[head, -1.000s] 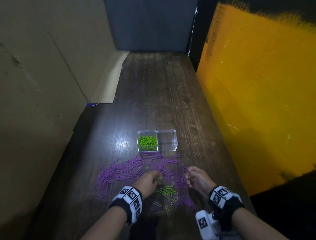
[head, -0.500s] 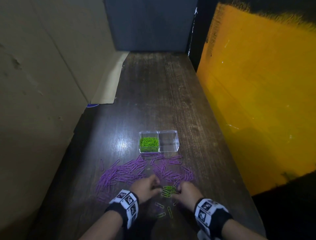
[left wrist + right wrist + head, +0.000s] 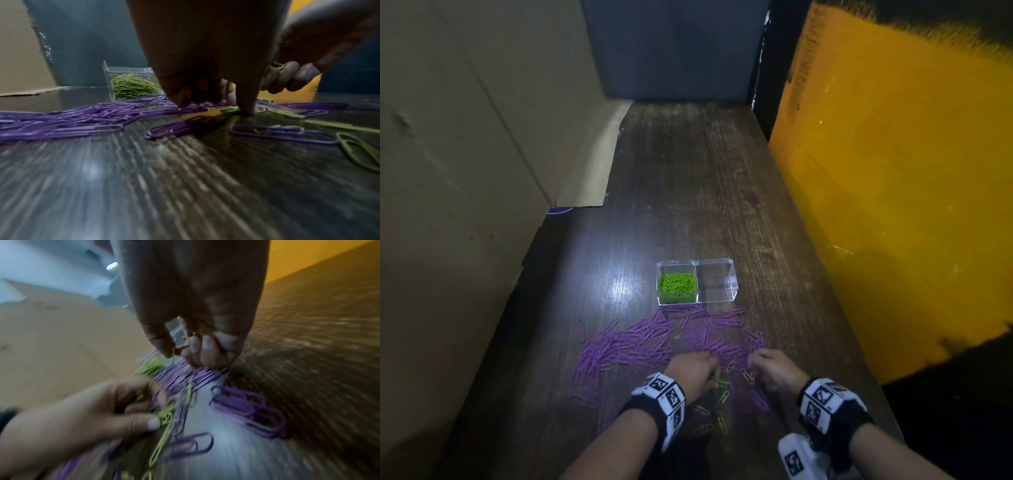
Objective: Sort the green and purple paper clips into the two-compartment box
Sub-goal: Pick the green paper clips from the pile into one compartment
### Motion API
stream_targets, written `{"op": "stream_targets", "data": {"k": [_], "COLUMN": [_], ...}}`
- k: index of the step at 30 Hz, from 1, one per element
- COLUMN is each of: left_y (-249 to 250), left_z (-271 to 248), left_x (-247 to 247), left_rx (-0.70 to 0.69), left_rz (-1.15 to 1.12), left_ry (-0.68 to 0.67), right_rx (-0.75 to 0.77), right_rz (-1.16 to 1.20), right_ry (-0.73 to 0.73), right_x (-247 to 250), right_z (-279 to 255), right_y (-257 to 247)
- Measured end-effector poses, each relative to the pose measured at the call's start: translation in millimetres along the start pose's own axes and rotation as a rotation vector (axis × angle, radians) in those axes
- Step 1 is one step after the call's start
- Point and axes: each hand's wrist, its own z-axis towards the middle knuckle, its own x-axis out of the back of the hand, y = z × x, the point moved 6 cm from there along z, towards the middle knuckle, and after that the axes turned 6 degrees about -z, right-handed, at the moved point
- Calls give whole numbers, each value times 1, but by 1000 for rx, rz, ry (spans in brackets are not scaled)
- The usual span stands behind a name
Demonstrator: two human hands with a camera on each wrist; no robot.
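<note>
Low, both hands [image 3: 693, 371] [image 3: 774, 371] pinch green clips [image 3: 719, 382].

Our right hand [image 3: 774, 371] has drawn back from our left hand [image 3: 693, 371]. Fewer green paper clips [image 3: 720, 397] lie loose between them.

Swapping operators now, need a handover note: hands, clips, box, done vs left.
Left hand: pinching green clips off the table.
Right hand: fingers curled, holding a few green clips.
Box: left compartment holds green clips, right compartment empty.
Purple clips: all spread on the table in front of the box.
Done: most greens boxed.
Left: a handful of loose greens near the hands, then every purple.
</note>
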Motion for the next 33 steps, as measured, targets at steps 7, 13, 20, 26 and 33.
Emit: {"op": "stream_targets", "data": {"k": [7, 13, 20, 26, 33], "left_y": [-8, -34, -57, -58, -59], "left_z": [-3, -16, -26, -25, -33], "left_x": [-3, 9, 2, 6, 11], "left_rx": [51, 165, 369, 344, 297], "left_rz": [-83, -490, -769, -691, -654], "left_ry": [2, 107, 205, 199, 184], "right_rx": [-80, -73, 57, 272, 292], "right_rz": [463, 575, -71, -786, -773], "right_ry": [-41, -194, 15, -31, -21], "right_x": [2, 2, 27, 20, 19], "right_z": [1, -6, -4, -5, -8], "right_y": [15, 12, 10, 12, 9]}}
